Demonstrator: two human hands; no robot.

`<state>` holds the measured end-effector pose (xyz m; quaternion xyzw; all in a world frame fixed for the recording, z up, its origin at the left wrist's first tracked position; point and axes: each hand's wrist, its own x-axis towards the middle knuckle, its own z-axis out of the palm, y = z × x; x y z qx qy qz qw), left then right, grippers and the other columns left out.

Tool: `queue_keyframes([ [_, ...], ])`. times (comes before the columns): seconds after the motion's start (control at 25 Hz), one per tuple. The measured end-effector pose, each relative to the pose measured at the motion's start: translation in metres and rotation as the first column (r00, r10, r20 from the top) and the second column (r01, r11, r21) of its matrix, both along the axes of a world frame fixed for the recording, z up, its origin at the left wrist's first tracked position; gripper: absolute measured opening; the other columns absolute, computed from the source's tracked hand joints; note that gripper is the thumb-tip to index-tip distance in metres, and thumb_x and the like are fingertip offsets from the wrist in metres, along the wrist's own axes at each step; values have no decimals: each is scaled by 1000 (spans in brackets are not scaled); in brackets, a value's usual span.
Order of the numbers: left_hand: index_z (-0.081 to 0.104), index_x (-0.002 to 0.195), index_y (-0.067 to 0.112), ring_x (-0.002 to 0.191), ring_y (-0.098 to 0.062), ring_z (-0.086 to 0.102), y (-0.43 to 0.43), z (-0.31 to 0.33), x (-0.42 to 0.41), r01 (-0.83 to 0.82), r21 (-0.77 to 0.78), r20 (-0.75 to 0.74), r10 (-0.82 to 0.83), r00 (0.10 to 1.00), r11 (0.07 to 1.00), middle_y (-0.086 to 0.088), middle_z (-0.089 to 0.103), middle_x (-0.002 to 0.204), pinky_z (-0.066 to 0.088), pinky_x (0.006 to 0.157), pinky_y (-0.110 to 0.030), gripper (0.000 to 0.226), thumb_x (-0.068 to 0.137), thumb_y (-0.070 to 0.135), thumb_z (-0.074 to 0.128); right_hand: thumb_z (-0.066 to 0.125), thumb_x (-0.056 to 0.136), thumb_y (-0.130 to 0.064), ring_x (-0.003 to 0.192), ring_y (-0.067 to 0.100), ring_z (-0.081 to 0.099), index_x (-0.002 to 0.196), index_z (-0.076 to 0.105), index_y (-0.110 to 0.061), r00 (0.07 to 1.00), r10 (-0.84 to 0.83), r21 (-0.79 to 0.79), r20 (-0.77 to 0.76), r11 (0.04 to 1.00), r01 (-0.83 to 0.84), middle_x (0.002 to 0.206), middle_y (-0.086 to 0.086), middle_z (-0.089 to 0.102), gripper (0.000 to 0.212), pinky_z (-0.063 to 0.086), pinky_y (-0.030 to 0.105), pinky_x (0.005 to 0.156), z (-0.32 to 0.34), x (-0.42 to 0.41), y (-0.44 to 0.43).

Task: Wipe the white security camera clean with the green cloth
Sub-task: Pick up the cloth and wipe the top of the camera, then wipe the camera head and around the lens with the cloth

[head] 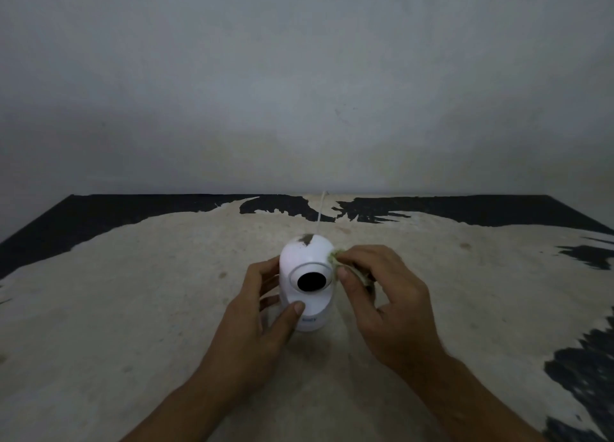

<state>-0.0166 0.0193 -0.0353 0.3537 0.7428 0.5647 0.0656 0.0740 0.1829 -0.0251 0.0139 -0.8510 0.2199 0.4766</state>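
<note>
We see the white security camera standing upright near the middle of a worn table, its round black lens facing toward us. The tabletop is mostly pale and rough, with patches of black surface showing along the far edge and at the right side. A thin white cable runs from behind the camera toward the far edge, where the table meets a plain grey wall. A dark smudge sits on the top of the camera's dome.

Our left hand is wrapped around the left side of the camera body, fingers curled behind it and the thumb pressed against the lower front, just below and left of the lens. The hand is closed firmly on the housing, steadying it on the table.

Our right hand is at the camera's right side, level with the lens. Its thumb and fingers are pinched together on the green cloth, which is bunched small so that only a little of it shows between the fingertips and under the palm. The cloth touches the upper right side of the white dome, just beside the lens ring.

Both forearms come in from the near edge, bare.
</note>
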Motion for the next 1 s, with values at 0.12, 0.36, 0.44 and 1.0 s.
queue_keyframes([
  [0.12,37,127,36,114,7,49,1,1,0,-3,8,16,3,1000,1000,21,51,129,46,96,-24,62,70,47,60,57,88,-27,111,11,48,117,62,-5,997,-61,20,50,998,60,115,10,60,37,40,13,96,-7,-4,-8],
  [0.36,36,128,36,115,7,48,0,2,1,-2,2,-7,2,1000,1000,21,49,130,45,97,-25,62,71,47,58,55,90,-29,113,14,51,124,58,-7,998,-54,40,41,998,53,120,10,58,41,47,18,90,-6,-4,-10],
  [0.44,36,128,36,114,7,48,0,2,1,3,6,-10,-3,1000,1000,22,50,128,45,94,-20,61,71,47,58,55,90,-27,119,12,51,127,55,-7,999,-6,21,52,1000,5,127,9,56,42,45,18,97,-7,-6,-12],
  [1.0,36,125,38,106,24,43,1,1,-1,14,23,-21,-14,1000,1000,34,47,117,38,75,4,56,75,43,60,35,101,-28,131,16,46,126,57,-7,999,-47,247,11,968,43,133,7,58,39,42,41,106,-9,-14,-10],
])
